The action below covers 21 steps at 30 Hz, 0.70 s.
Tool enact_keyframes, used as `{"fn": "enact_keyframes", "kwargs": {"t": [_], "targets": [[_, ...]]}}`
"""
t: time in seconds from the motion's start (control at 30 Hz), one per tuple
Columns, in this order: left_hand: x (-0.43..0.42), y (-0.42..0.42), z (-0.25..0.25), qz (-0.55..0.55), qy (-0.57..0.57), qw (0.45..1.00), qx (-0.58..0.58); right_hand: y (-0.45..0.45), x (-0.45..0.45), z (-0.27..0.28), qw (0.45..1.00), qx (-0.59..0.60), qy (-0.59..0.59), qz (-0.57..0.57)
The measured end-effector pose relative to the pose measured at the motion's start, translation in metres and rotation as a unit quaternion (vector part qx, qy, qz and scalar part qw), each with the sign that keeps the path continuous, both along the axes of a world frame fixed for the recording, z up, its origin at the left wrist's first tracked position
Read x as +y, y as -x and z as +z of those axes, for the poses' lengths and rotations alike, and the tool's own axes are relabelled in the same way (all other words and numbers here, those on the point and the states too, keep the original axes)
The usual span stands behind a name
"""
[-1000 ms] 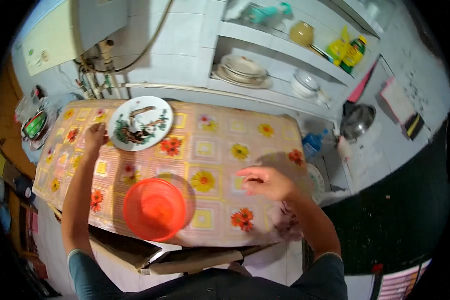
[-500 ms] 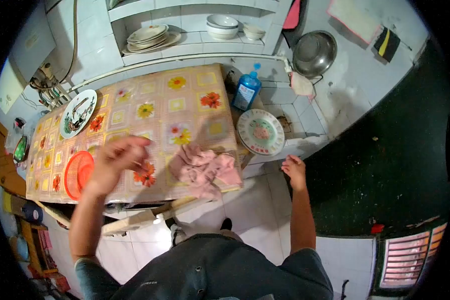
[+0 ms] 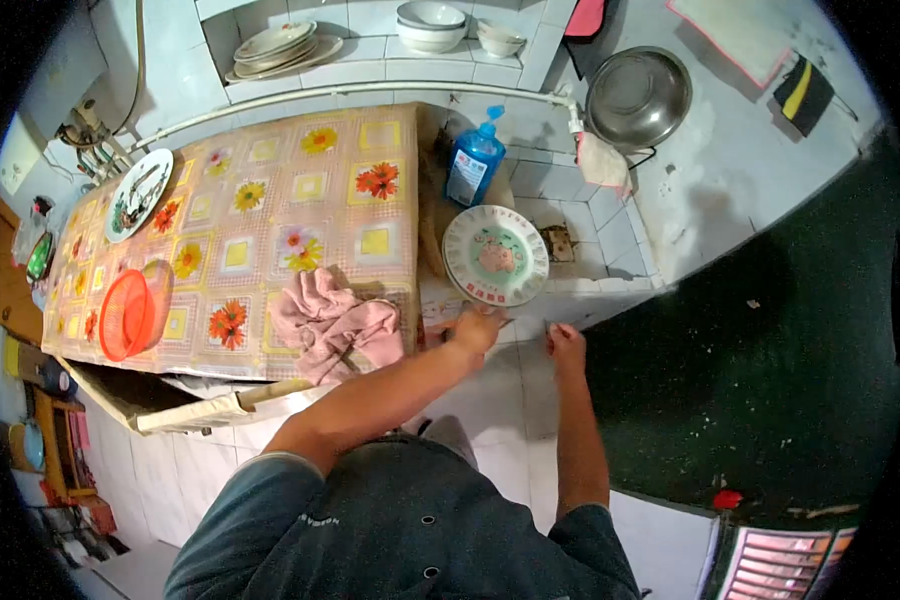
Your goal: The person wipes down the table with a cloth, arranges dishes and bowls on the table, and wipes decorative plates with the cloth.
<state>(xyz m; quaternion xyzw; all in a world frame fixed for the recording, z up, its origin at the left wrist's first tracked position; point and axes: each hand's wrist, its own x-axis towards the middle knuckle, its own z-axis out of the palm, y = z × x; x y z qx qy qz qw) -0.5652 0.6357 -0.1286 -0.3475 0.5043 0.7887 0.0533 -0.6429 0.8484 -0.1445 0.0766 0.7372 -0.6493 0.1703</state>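
Observation:
My left hand (image 3: 475, 332) is just below the near rim of a decorated plate (image 3: 495, 290), its fingers curled together; whether it touches the plate I cannot tell. Level with it, on the right, my right hand (image 3: 567, 347) is closed, fingertips pinched. Anything in either hand is too small or hidden to make out. The plate sits on the ledge and has a pale green centre with a pink patch. Behind it stands a blue pump bottle (image 3: 474, 165). A crumpled pink cloth (image 3: 335, 325) lies on the table's near right corner, left of my left hand.
The table (image 3: 270, 240) has a flowered cover. On it are a red plastic basket (image 3: 127, 315) and a white patterned plate (image 3: 140, 195). A metal basin (image 3: 638, 98) hangs on the wall. Stacked plates (image 3: 278, 48) and bowls (image 3: 430, 27) fill a shelf. A dark green surface (image 3: 750, 350) is at right.
My left hand has moved right from above the table to near the plate, and its fingers have closed. My right hand has curled closed and shifted slightly. The view has swung right.

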Motion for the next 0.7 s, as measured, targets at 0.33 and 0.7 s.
{"fn": "enact_keyframes", "kwargs": {"t": [0.33, 0.7], "targets": [[-0.026, 0.076, -0.062, 0.012, 0.191, 0.945, -0.264, 0.175, -0.011, -0.024, 0.914, 0.277, -0.258, 0.148], [-0.017, 0.065, -0.114, 0.108, 0.182, 0.968, -0.136, 0.258, -0.088, -0.02, 0.853, 0.211, -0.333, 0.342]]}}
